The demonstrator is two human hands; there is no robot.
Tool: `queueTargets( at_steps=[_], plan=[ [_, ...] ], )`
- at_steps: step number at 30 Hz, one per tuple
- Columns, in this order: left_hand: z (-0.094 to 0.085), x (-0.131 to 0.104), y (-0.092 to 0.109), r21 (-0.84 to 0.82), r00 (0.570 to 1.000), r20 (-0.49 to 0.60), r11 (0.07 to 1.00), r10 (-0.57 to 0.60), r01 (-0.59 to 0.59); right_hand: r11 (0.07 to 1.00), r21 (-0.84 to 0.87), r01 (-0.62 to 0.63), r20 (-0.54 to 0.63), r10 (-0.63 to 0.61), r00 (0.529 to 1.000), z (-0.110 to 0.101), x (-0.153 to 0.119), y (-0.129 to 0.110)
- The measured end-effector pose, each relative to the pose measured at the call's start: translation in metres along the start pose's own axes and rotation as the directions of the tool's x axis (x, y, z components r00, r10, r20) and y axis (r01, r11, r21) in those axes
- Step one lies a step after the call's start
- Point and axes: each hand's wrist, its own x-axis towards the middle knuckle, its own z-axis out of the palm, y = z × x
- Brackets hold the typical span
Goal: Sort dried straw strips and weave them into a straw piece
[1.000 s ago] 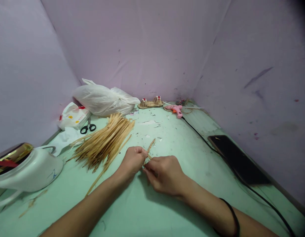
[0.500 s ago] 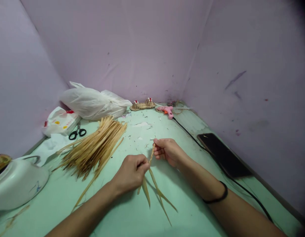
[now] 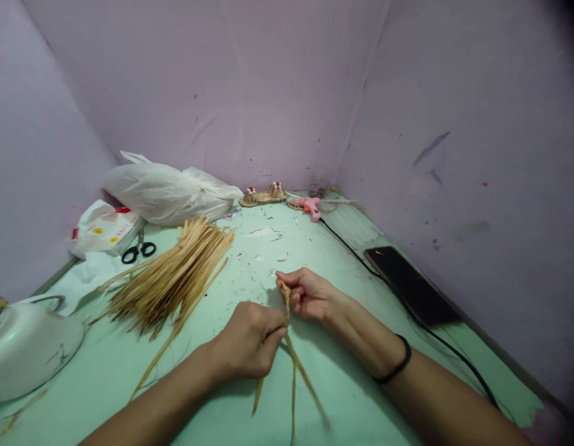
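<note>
A short braid of dried straw strips [image 3: 287,305] runs between my two hands above the green tabletop. My left hand [image 3: 254,339] is closed in a pinch on its lower part, where loose strip ends [image 3: 302,370] hang down and spread toward me. At the braid's upper end, my right hand [image 3: 309,293] pinches the tip between thumb and finger, the other fingers curled. To the left of my hands lies a bundle of dried straw strips [image 3: 170,282], fanned out, with one long strip trailing toward me.
Black-handled scissors [image 3: 139,250], a tissue pack [image 3: 105,229] and a white plastic bag [image 3: 170,192] lie at the left. A white bowl [image 3: 36,353] stands nearer. Woven slippers [image 3: 263,197] and a pink glue gun [image 3: 309,206] are at the back; its cord [image 3: 347,246] passes a phone [image 3: 410,285].
Both hands appear lower, the left also slightly to the right. The braid now stands more upright between them, and its loose ends have swung. The whole view has shifted a little.
</note>
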Motion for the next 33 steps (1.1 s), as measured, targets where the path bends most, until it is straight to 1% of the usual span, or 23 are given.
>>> queueTargets(
  at_steps=[4, 5, 6, 7, 8, 9, 10, 11, 12, 13, 14, 15, 17, 19, 21, 22, 23, 25, 27, 28, 30, 31, 33],
  plan=[
    [-0.002, 0.004, -0.003, -0.279, 0.965, -0.140, 0.944, -0.222, 0.177, 0.979, -0.144, 0.146, 0.025, -0.144, 0.989, 0.008, -0.009, 0.000],
    [-0.003, 0.005, -0.004, -0.352, 0.953, -0.159, 0.917, -0.256, 0.188, 0.955, -0.212, 0.206, -0.012, -0.214, 0.977, 0.008, -0.010, 0.000],
    [-0.005, 0.006, -0.005, -0.414, 0.946, -0.173, 0.892, -0.275, 0.183, 0.912, -0.299, 0.281, -0.072, -0.315, 0.946, 0.008, -0.011, 0.001],
    [-0.007, 0.006, -0.005, -0.466, 0.942, -0.180, 0.868, -0.282, 0.171, 0.835, -0.404, 0.373, -0.134, -0.458, 0.879, 0.006, -0.010, 0.001],
    [-0.010, 0.006, -0.006, -0.510, 0.941, -0.185, 0.846, -0.285, 0.156, 0.708, -0.529, 0.468, -0.162, -0.625, 0.764, 0.004, -0.009, 0.001],
    [-0.012, 0.006, -0.007, -0.547, 0.940, -0.184, 0.825, -0.286, 0.144, 0.527, -0.658, 0.538, -0.123, -0.780, 0.614, 0.002, -0.008, 0.001],
    [-0.014, 0.006, -0.007, -0.578, 0.939, -0.181, 0.804, -0.291, 0.138, 0.308, -0.761, 0.571, -0.012, -0.886, 0.463, -0.001, -0.007, 0.001],
    [-0.016, 0.006, -0.008, -0.604, 0.939, -0.177, 0.786, -0.295, 0.134, 0.082, -0.821, 0.565, 0.136, -0.933, 0.332, -0.004, -0.007, 0.002],
    [-0.017, 0.006, -0.009, -0.625, 0.940, -0.169, 0.770, -0.296, 0.130, -0.124, -0.839, 0.529, 0.287, -0.928, 0.238, -0.006, -0.006, 0.002],
    [-0.018, 0.006, -0.009, -0.640, 0.943, -0.159, 0.757, -0.293, 0.128, -0.293, -0.831, 0.473, 0.417, -0.891, 0.181, -0.008, -0.005, 0.002],
    [-0.019, 0.006, -0.010, -0.651, 0.947, -0.146, 0.748, -0.287, 0.126, -0.417, -0.811, 0.410, 0.513, -0.844, 0.157, -0.010, -0.005, 0.002],
    [-0.019, 0.005, -0.010, -0.657, 0.952, -0.132, 0.743, -0.276, 0.124, -0.502, -0.791, 0.350, 0.576, -0.803, 0.149, -0.011, -0.004, 0.002],
    [-0.018, 0.005, -0.010, -0.660, 0.960, -0.109, 0.741, -0.258, 0.124, -0.588, -0.761, 0.274, 0.637, -0.758, 0.143, -0.013, -0.001, 0.003],
    [-0.018, 0.005, -0.011, -0.652, 0.959, -0.107, 0.747, -0.263, 0.133, -0.592, -0.753, 0.287, 0.644, -0.753, 0.136, -0.013, 0.001, 0.005],
    [-0.019, 0.006, -0.011, -0.634, 0.952, -0.119, 0.760, -0.281, 0.145, -0.509, -0.770, 0.385, 0.597, -0.787, 0.153, -0.011, 0.001, 0.008],
    [-0.020, 0.006, -0.011, -0.625, 0.948, -0.130, 0.766, -0.291, 0.149, -0.415, -0.788, 0.456, 0.541, -0.819, 0.189, -0.009, 0.000, 0.009],
    [-0.021, 0.007, -0.012, -0.616, 0.944, -0.140, 0.773, -0.297, 0.152, -0.277, -0.803, 0.527, 0.459, -0.852, 0.252, -0.005, -0.001, 0.011],
    [-0.022, 0.008, -0.012, -0.588, 0.940, -0.159, 0.794, -0.301, 0.154, 0.091, -0.778, 0.622, 0.250, -0.863, 0.439, 0.003, -0.005, 0.015],
    [-0.022, 0.009, -0.012, -0.542, 0.939, -0.166, 0.824, -0.300, 0.168, 0.435, -0.662, 0.611, 0.073, -0.774, 0.629, 0.010, -0.008, 0.016],
    [-0.022, 0.009, -0.013, -0.520, 0.937, -0.169, 0.836, -0.305, 0.178, 0.552, -0.603, 0.576, 0.017, -0.712, 0.702, 0.012, -0.009, 0.016],
    [-0.019, 0.010, -0.016, -0.513, 0.927, -0.174, 0.835, -0.331, 0.201, 0.677, -0.540, 0.500, -0.046, -0.617, 0.786, 0.013, -0.009, 0.013],
    [-0.017, 0.011, -0.018, -0.538, 0.919, -0.175, 0.816, -0.354, 0.211, 0.702, -0.532, 0.473, -0.059, -0.588, 0.807, 0.012, -0.008, 0.012],
    [-0.015, 0.014, -0.022, -0.626, 0.900, -0.156, 0.745, -0.408, 0.230, 0.713, -0.530, 0.459, -0.051, -0.567, 0.822, 0.009, -0.005, 0.009]
  ],
)
